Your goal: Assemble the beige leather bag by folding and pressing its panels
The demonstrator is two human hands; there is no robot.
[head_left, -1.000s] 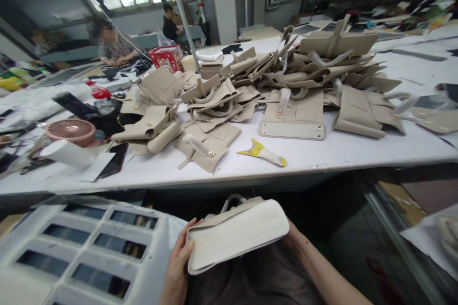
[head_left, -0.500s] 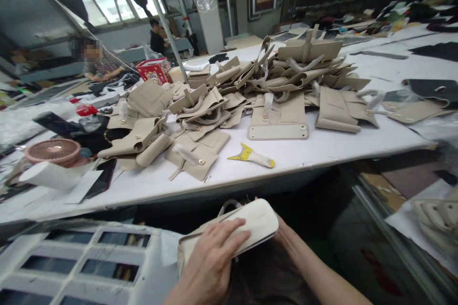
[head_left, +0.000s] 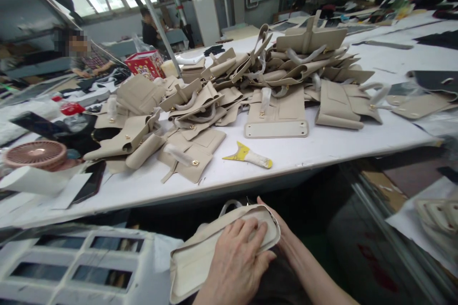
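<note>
The beige bag piece (head_left: pixel 200 257), a flat leather part with a pale base panel and a grey handle loop at its far edge, lay tilted across the person's lap, below the near edge of the worktop (head_left: pixel 322 147). The left hand (head_left: pixel 236 262) rested flat on top of it, fingers (head_left: pixel 246 231) spread and pressing the panel down. The right hand (head_left: pixel 277 228) was mostly hidden behind the piece's right end; only a fingertip showed at the far edge, so I could not tell how its fingers were set.

Judging by the layout, this piece was one of many. On the worktop beyond the bag piece, a large heap of similar beige pieces (head_left: pixel 279 71) lay waiting, and a yellow-tipped scraper (head_left: pixel 248 156) lay between the heap and the near edge. To the left of the bag piece stood a white plastic crate (head_left: pixel 89 267).
</note>
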